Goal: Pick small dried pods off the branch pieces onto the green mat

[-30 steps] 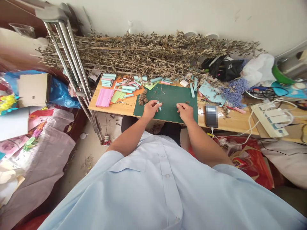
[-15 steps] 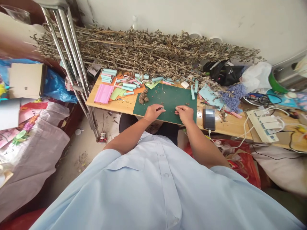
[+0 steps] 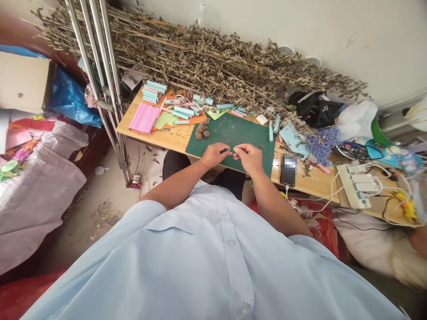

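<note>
Over the front of a green mat (image 3: 243, 129), my left hand (image 3: 215, 155) is closed around a small roll (image 3: 228, 150), of which only a dark, round end peeks out past the thumb. My right hand (image 3: 250, 158) pinches its fingertips together right beside that end; whether anything is between them is too small to tell. Several brown, crumbly clumps of dried plant (image 3: 202, 129) lie in a heap on the mat, beyond my left hand. Bits of dried leaf are scattered over the mat.
Long dried plant stalks (image 3: 200, 58) lie along the back of the wooden table (image 3: 133, 126). Blue and pink paper rolls (image 3: 182, 111) and a pink paper stack (image 3: 144, 118) are on the left. A phone (image 3: 288, 171), power strip (image 3: 353, 186) and metal crutches (image 3: 100, 66) flank the mat.
My right hand has moved left, so its fingertips now meet my left hand's fingertips and the small roll. The camera view has tilted and shifted slightly.
</note>
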